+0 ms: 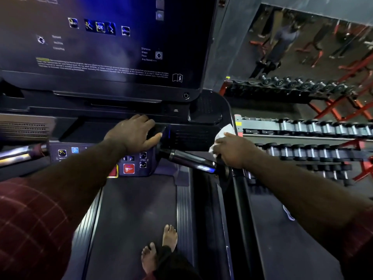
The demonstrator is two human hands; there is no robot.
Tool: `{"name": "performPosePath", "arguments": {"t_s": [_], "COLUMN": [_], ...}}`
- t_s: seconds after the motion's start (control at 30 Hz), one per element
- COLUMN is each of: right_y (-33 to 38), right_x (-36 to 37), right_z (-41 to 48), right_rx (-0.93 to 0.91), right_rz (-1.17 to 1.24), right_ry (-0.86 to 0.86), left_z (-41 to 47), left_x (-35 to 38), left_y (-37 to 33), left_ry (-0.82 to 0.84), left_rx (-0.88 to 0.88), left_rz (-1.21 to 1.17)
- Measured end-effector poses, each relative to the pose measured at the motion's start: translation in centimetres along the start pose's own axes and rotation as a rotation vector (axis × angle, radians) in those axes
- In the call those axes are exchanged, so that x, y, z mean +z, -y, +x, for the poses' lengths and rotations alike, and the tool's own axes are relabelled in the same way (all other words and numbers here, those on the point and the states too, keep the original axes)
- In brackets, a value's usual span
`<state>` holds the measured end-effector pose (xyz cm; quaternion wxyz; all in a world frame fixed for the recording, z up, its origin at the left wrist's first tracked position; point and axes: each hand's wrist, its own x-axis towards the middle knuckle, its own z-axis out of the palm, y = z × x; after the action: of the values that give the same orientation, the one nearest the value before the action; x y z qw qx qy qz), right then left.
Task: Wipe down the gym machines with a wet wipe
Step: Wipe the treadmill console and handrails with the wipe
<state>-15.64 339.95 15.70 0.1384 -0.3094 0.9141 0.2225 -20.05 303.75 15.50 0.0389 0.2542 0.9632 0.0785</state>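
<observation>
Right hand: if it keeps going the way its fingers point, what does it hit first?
Likely the treadmill console's right edge. The right hand points up-left with the wet wipe ahead of its fingers, seemingly against that edge; depth is unclear.

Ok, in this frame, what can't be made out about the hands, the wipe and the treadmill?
- Wet wipe: head view, mostly covered by the right hand; where it touches the treadmill is hidden.
- Left hand: head view, fingertips curl out of sight over the console ledge.
- Warning text on the display panel: head view, blurred and unreadable.
- Left handlebar: head view, cut off by the left frame edge.
</observation>
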Motion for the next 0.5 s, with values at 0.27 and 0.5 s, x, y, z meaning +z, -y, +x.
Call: {"name": "performPosePath", "arguments": {"t_s": [0.27, 0.5], "right_y": [2.1, 0.2], "right_x": [-2.0, -1.8], "right_z": [-0.6, 2.1], "right_rx": [0.071, -0.225], "right_rz": [0.114, 0.195], "right_ry": [0.233, -0.531], "left_z": [-0.3, 0.2], "left_x": [-0.3, 0.5], "left_y": [-0.3, 0.2], "left_ry": [0.002, -0.017], "left_rx": [-0.009, 0.014], "left_rz": [-0.011, 0.014]}}
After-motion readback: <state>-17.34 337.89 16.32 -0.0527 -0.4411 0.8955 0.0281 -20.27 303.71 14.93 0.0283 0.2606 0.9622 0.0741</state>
